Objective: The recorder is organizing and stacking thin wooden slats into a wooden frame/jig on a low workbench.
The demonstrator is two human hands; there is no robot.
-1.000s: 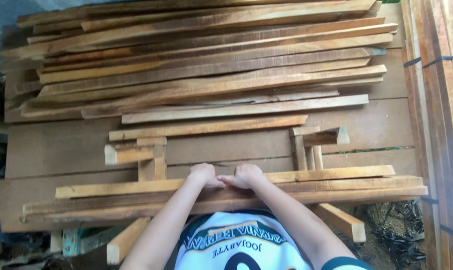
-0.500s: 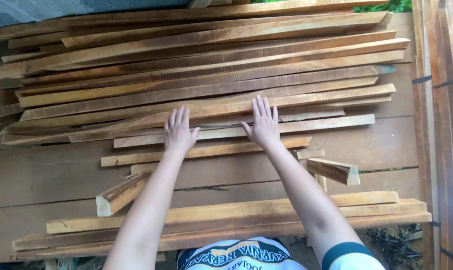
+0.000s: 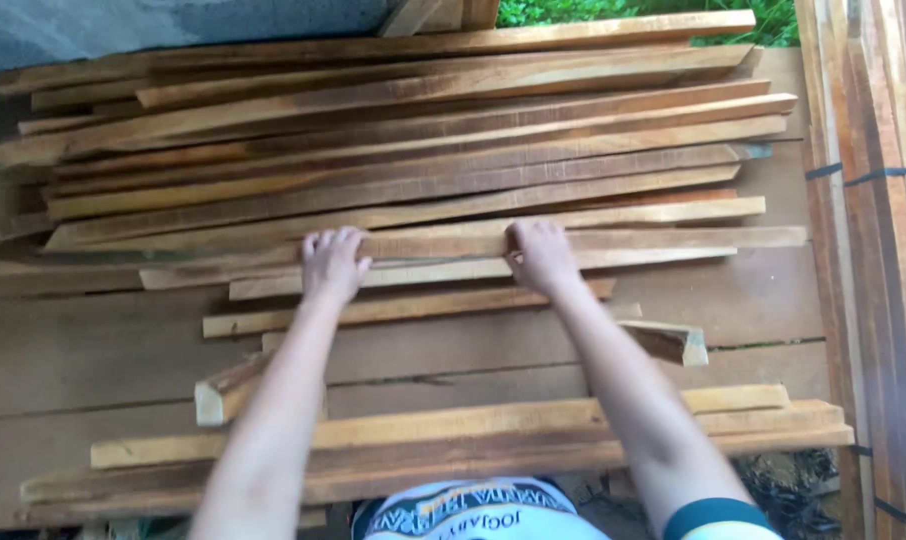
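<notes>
Head view: left hand [image 3: 331, 262] and right hand [image 3: 540, 252], arms extended, fingers curled around one long wooden slat [image 3: 443, 243] at frame centre, front edge of the slat pile [image 3: 393, 130] on the tabletop [image 3: 453, 350]. Risk: neighbouring slats overlap it; an uneven pull may drag them loose or pinch fingers.

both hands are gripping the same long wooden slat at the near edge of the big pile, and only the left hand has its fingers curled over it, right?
Not quite. In the head view both hands have their fingers curled over the long wooden slat: the left hand and the right hand alike. The rest holds: they grip the same slat at the near edge of the big pile.
</notes>
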